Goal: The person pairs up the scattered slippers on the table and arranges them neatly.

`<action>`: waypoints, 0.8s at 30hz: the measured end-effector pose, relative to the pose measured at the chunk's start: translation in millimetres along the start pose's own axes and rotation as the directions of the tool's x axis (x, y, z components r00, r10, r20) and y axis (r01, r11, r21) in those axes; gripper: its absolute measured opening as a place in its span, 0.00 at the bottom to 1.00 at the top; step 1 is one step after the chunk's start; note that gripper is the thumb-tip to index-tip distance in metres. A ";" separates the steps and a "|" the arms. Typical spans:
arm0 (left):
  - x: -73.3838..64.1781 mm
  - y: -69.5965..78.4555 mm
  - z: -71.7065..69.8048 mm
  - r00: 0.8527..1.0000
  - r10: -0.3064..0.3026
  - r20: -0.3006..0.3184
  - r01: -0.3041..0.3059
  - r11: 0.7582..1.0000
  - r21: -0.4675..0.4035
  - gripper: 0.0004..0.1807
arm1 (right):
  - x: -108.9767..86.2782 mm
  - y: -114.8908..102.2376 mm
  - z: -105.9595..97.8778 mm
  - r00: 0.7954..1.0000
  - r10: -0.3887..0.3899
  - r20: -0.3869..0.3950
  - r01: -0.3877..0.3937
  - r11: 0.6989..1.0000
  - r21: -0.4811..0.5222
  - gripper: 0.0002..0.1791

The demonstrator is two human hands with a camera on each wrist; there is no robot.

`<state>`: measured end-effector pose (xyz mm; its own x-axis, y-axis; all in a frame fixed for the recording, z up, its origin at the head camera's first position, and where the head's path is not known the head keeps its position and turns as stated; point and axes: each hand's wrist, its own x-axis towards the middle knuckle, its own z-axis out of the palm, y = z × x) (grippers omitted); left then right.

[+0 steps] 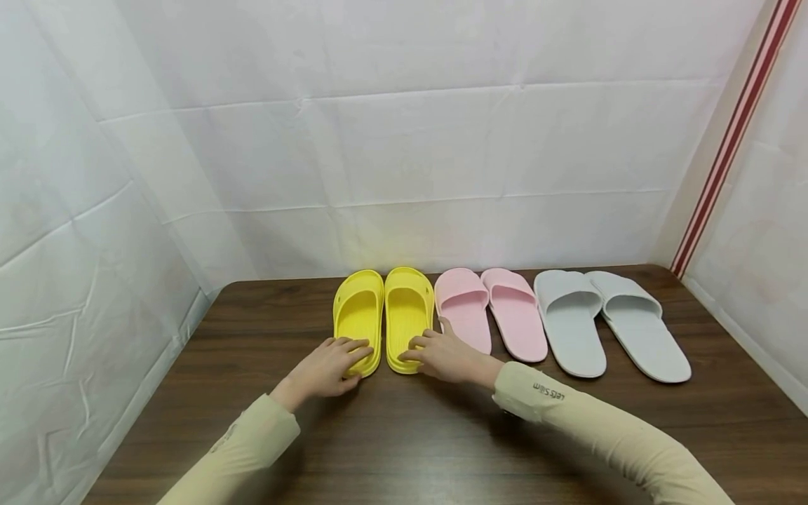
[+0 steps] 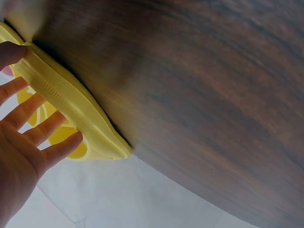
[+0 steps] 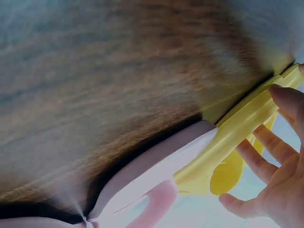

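A pair of yellow slippers stands side by side near the back edge of the table, toes toward the wall. My left hand (image 1: pixel 328 368) touches the heel end of the left yellow slipper (image 1: pixel 358 319), its thumb at the heel edge and its fingers spread along the side. At the heel of the right yellow slipper (image 1: pixel 404 319) is my right hand (image 1: pixel 451 356), thumb against the edge and fingers loosely spread. The left wrist view shows the left slipper's side wall (image 2: pixel 71 99) flat on the table. Beside the right hand lies a pink slipper (image 1: pixel 470 319), partly covered by it.
Another pink slipper (image 1: pixel 520 326) and two pale grey-white slippers, one (image 1: pixel 574 340) left of the other (image 1: pixel 647 340), continue the row to the right. The dark wooden table (image 1: pixel 404 449) meets a white cloth wall (image 1: pixel 404 154) behind. A red-striped band (image 1: pixel 726 154) runs down the right corner.
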<state>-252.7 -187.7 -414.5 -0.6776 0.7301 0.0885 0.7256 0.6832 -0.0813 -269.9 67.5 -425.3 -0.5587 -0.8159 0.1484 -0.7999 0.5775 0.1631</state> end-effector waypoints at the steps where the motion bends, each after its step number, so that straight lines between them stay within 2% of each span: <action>1: 0.4 0.0 0.0 1.000 -0.002 0.004 0.002 1.000 0.002 0.24 | 0.0 0.2 -0.1 1.000 0.002 0.002 -0.002 1.000 0.002 0.18; 11: 4.5 2.4 -0.7 1.000 -0.012 0.003 0.012 1.000 0.008 0.24 | -9.5 4.3 -3.2 0.998 0.020 0.056 -0.025 0.995 0.098 0.19; 15: 4.7 4.5 -2.6 1.000 -0.019 -0.008 0.019 1.000 0.006 0.24 | -19.5 8.3 -4.4 0.999 0.015 0.029 -0.018 0.992 0.123 0.21; 24: 8.1 12.4 -9.6 0.995 0.015 -0.100 -0.015 1.000 0.010 0.21 | -41.6 23.4 -14.0 0.998 0.059 -0.007 -0.056 0.975 0.215 0.21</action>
<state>-248.1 -173.4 -405.2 -0.6509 0.7360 0.1863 0.7342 0.6726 -0.0923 -262.3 115.3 -414.0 -0.6030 -0.7805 0.1650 -0.7959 0.6025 -0.0589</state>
